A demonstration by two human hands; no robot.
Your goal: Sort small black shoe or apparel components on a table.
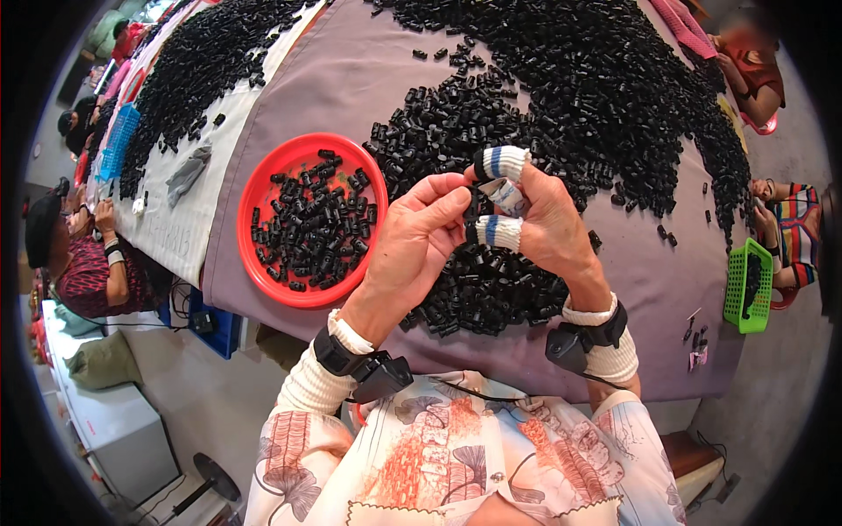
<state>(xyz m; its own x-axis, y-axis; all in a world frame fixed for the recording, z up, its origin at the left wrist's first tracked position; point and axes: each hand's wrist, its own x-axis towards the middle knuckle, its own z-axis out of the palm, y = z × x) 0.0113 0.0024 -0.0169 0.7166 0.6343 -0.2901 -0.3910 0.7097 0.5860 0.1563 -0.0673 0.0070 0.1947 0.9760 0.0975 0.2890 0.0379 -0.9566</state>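
Observation:
In front of my chest, both hands meet over the heap of small black plastic parts (478, 294). My left hand (408, 237) is closed, thumb and fingertips pinching a small black plastic part (476, 203). From the other side my right hand (557, 223) closes on the same part. White finger sleeves with blue stripes cover two of its digits, and a pale printed wrapping (507, 196) shows between them. The part's exact shape is mostly hidden by fingers. Beside my left hand sits a round red tray (248, 230) holding many similar black parts.
A mauve cloth (303, 110) covers the table, with large black piles (605, 105) toward the far side. At right is a green basket (745, 320). Several people sit around; on the left, a neighbouring white-covered table (189, 237) bears another pile and a blue basket (118, 140).

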